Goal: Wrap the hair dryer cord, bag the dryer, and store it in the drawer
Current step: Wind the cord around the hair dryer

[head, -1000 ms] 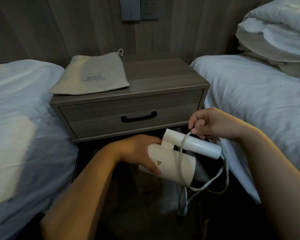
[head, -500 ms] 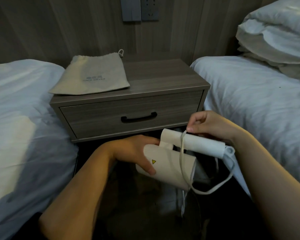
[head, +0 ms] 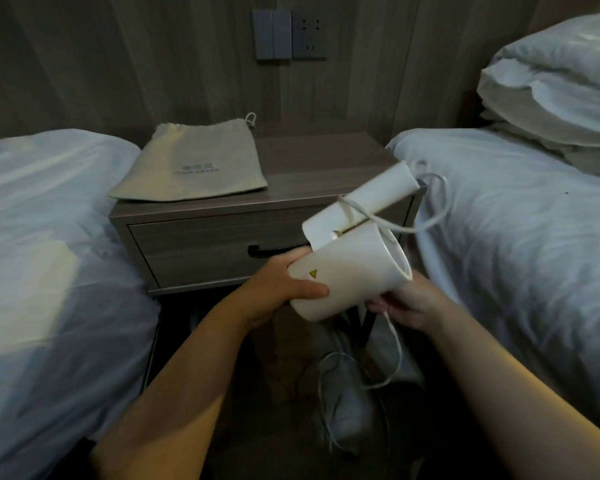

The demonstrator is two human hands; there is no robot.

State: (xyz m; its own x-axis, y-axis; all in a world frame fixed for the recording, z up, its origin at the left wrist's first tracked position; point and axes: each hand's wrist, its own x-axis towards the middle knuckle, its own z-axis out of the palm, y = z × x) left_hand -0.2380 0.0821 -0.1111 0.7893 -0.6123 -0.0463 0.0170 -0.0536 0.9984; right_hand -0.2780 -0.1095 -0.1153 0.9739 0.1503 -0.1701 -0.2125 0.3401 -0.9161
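The left hand [head: 284,289] is clasped round the rear end of the white plastic hair dryer [head: 354,271], holding it up with the folded handle on top. Just right of it, under the dryer's mouth, the right hand [head: 407,306] pinches the thin white cord [head: 398,344]. The cord crosses the handle once and trails down toward the floor. Beyond the left hand, the flat beige cloth drawstring bag [head: 191,164] lies on the grey wooden nightstand surface [head: 312,157], above its closed drawer [head: 201,247].
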